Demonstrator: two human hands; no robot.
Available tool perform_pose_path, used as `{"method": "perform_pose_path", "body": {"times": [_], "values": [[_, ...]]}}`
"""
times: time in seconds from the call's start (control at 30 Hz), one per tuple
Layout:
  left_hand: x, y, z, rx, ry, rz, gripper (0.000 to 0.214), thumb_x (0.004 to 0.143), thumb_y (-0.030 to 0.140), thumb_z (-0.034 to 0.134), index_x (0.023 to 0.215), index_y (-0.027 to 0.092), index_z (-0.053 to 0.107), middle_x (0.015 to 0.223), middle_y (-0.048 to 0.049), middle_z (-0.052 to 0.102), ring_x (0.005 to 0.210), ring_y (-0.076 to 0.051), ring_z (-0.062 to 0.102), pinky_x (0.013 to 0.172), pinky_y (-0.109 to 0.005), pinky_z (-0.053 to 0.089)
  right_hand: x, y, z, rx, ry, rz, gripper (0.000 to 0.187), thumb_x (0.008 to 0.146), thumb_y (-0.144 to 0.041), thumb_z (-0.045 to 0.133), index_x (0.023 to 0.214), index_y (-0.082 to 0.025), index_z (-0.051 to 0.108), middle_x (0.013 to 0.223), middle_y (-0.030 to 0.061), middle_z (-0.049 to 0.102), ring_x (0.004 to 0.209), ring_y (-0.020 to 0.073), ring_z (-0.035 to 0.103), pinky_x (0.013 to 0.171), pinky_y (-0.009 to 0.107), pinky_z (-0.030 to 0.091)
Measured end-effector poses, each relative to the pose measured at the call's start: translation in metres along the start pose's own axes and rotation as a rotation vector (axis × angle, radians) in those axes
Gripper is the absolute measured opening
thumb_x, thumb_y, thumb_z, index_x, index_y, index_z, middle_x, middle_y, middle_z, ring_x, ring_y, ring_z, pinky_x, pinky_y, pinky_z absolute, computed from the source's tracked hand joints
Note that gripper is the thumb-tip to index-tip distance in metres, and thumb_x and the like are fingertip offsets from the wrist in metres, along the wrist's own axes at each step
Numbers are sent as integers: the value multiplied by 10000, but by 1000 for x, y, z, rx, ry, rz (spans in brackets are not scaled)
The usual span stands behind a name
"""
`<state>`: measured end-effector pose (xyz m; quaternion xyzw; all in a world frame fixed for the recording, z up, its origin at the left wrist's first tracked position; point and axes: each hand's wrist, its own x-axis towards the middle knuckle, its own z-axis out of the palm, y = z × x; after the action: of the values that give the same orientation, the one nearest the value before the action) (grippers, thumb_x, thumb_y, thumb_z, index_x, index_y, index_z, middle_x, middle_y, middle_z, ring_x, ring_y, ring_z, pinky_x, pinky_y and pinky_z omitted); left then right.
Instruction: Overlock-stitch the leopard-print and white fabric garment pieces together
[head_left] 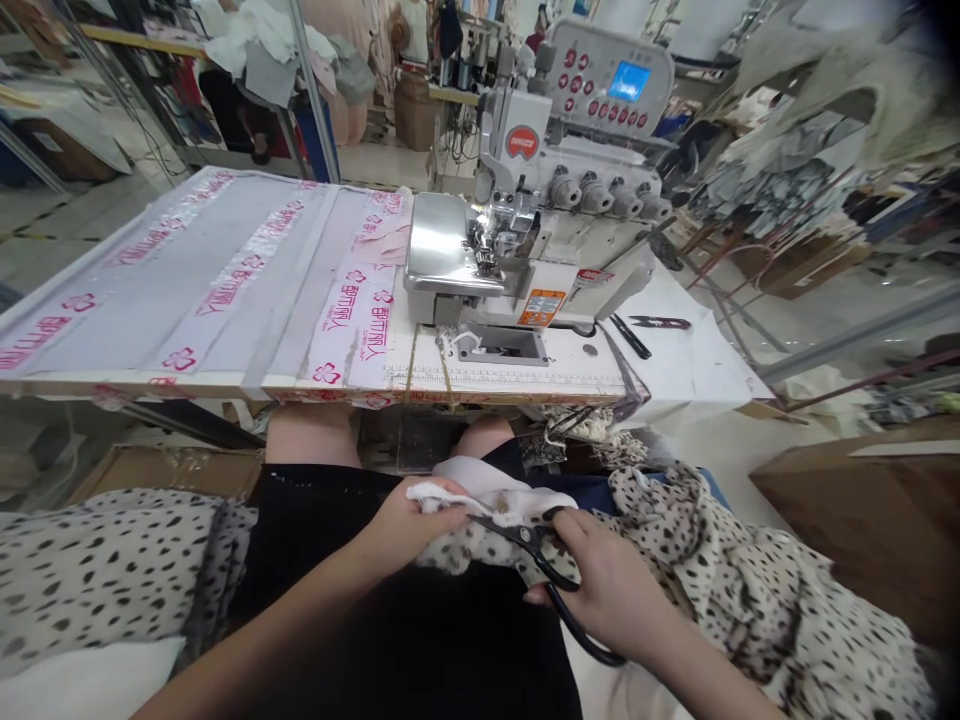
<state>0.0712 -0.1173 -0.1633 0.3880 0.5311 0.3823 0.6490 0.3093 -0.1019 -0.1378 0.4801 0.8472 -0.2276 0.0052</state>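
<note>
Right hand (611, 590) around black-handled shears (525, 540)

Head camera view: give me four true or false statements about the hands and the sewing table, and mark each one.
The right hand holds black-handled scissors. True.
An overlock machine stands on the table. True.
The left hand rests on the overlock machine. False: it grips white fluffy fabric over the person's lap.
Thread snips lie on the floor. False: they lie on the table, right of the overlock machine.
</note>
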Motion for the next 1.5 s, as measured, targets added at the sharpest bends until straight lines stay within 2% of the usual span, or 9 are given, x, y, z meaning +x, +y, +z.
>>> {"method": "perform_pose_path", "body": {"times": [0.17,0.4,0.63,0.87,1.03,1.1,1.23,1.33,1.5], "values": [[-1,4,1,10,44,-5,220,600,280,697,733,113,646,667,-16,606,628,-116,525,615,-204,410,4,-1,1,11,-16,-8,385,674,-494,651,837,-191,478,899,72,571,826,251,555,660,312,432],[-2,5,1,-2,57,-41,244,592,305,709,715,109,631,624,-3,578,598,-104,495,584,-196,390,-2,4,2,-48,-70,-10,382,744,-553,555,663,-189,472,675,42,574,631,196,560,561,270,383],[-2,1,3,-40,2,-50,229,576,256,706,733,113,622,665,0,588,637,-107,507,619,-202,392,1,1,-3,-73,10,-38,425,670,-537,640,847,-176,504,859,73,576,803,248,554,647,308,414],[-5,-2,6,-62,53,-138,329,495,226,740,766,106,596,639,10,567,632,-109,495,636,-221,401,10,-8,-5,-76,10,-90,441,635,-547,665,819,-183,498,856,62,573,785,240,543,640,303,395],[-6,-8,2,-145,11,-143,346,562,310,734,782,112,553,683,-7,570,657,-121,513,635,-236,418,9,-6,5,-66,-46,-44,387,698,-552,605,705,-183,490,724,46,588,676,209,560,581,270,368],[-5,-9,-1,-171,-11,-103,319,617,330,702,796,121,540,655,11,544,611,-97,486,591,-211,401,8,-3,9,-64,-42,-25,386,704,-552,598,692,-182,488,704,42,587,654,201,561,568,263,362],[-4,-6,-5,-126,36,-3,260,708,356,626,793,129,531,615,38,483,552,-57,417,523,-163,343,8,1,14,-101,-2,-18,378,702,-544,603,720,-181,500,715,49,585,671,213,564,573,270,360],[-5,-2,-6,-77,41,-12,262,704,356,623,754,115,533,597,35,475,541,-56,410,511,-159,335,9,0,14,-117,19,-16,374,700,-537,608,740,-181,500,742,54,580,692,223,558,584,279,367],[-5,-4,-3,-75,-54,-57,219,660,286,638,679,106,515,562,29,488,494,-54,407,471,-158,309,14,-9,8,-106,43,-50,421,630,-519,672,801,-182,488,822,59,566,740,228,538,607,283,380]]}}
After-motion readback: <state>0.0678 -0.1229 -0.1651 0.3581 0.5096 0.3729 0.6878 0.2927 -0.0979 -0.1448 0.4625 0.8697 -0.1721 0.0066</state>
